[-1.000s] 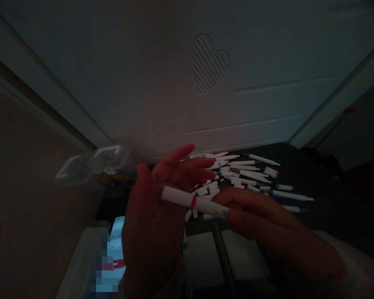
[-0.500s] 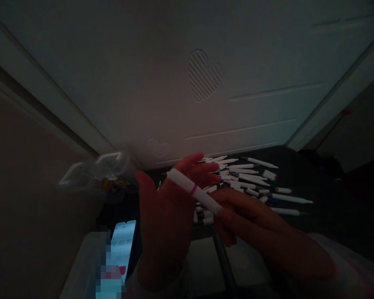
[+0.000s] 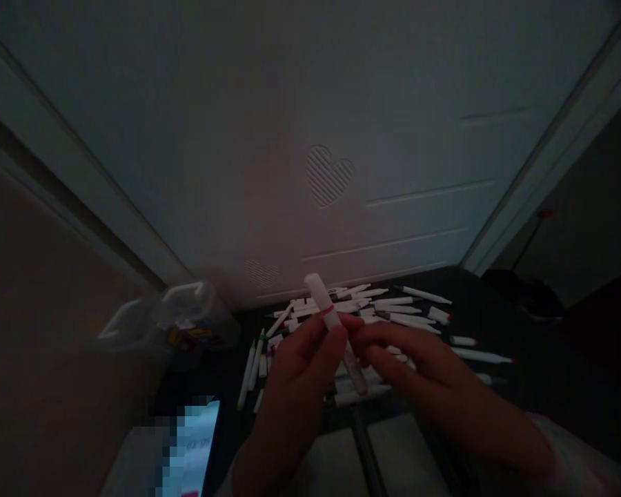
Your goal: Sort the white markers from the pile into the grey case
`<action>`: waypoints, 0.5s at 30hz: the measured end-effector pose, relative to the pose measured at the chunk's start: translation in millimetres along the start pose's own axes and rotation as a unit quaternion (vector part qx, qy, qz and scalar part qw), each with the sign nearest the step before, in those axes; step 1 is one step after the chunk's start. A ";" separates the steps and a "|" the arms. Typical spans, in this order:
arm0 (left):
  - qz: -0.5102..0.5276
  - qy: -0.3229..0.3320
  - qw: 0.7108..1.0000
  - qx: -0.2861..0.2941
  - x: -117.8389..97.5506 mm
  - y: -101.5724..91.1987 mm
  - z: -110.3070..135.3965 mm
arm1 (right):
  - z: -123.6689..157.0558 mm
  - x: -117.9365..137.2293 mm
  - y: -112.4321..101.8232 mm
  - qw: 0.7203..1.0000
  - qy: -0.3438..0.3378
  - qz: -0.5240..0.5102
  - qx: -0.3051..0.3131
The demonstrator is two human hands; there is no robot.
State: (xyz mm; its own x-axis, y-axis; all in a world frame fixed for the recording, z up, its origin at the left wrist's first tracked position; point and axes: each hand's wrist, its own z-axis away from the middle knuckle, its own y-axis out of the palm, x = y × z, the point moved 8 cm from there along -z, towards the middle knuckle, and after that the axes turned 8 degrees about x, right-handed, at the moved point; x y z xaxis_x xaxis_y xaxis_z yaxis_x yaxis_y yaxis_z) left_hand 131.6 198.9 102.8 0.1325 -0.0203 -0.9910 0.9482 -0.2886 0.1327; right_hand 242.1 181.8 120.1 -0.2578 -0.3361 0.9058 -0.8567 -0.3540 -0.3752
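Note:
A white marker (image 3: 319, 291) with a pink band stands tilted in my left hand (image 3: 303, 366), its capped end pointing up toward the door. The left thumb and fingers are closed around its middle. My right hand (image 3: 414, 359) is just to the right of the marker, fingers bent and somewhat apart, with nothing visible in them. Whether its fingertips touch the marker is hard to tell in the dim light. Behind and below both hands lies a loose pile of white markers (image 3: 406, 309) and caps on a dark table.
At the left stands a clear plastic case (image 3: 201, 314) with a colourful label. A lit phone (image 3: 199, 442) lies nearer on the left. Pale flat panels (image 3: 336, 459) sit at the front edge. A white door (image 3: 228, 138) with heart reliefs rises behind the table.
The marker has passed from my right hand into my left, which was spread open and has closed on it. The marker has turned more upright. The view has tilted slightly upward.

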 end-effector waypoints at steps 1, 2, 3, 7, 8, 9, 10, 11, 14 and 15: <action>-0.010 0.006 1.000 -0.013 -1.6 -2.4 0.5 | 0.8 -0.5 -8.8 1.000 0.003 0.012 -0.024; -0.019 0.008 1.000 -0.021 -2.3 -4.1 1.1 | 2.1 -2.3 -17.7 0.999 0.008 0.009 -0.051; -0.027 0.008 0.999 -0.021 -2.1 -4.5 1.7 | 3.8 -4.7 -26.2 0.997 0.011 -0.005 -0.080; -0.087 -0.009 0.994 0.072 2.1 12.7 2.6 | 11.6 -12.5 -51.2 0.975 -0.020 -0.105 -0.194; -0.118 -0.013 0.988 0.099 3.2 19.1 3.1 | 12.7 -12.9 -55.3 0.967 -0.033 -0.128 -0.216; -0.153 -0.016 0.981 0.121 4.0 25.2 3.5 | 13.3 -12.8 -59.0 0.959 -0.046 -0.151 -0.234; -0.192 -0.012 0.971 0.143 4.2 31.6 3.9 | 13.0 -12.4 -61.5 0.952 -0.055 -0.177 -0.243; -0.232 -0.003 0.958 0.168 4.5 38.6 4.2 | 12.5 -11.5 -64.0 0.944 -0.065 -0.207 -0.250; -0.363 0.060 0.903 0.224 5.0 56.6 5.4 | 9.7 -8.0 -64.8 0.930 -0.066 -0.277 -0.231; -0.413 0.094 0.878 0.222 4.2 60.1 5.8 | 9.0 -6.8 -62.8 0.931 -0.060 -0.289 -0.216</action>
State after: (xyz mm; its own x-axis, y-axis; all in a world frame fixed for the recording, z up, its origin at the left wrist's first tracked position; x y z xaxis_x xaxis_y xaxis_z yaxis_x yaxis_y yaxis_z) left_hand 187.5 175.9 106.4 -0.4623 0.5170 -0.7204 0.5429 -0.4773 -0.6910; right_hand 301.7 198.5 135.6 0.3310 -0.3034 0.8935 -0.9433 -0.1306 0.3051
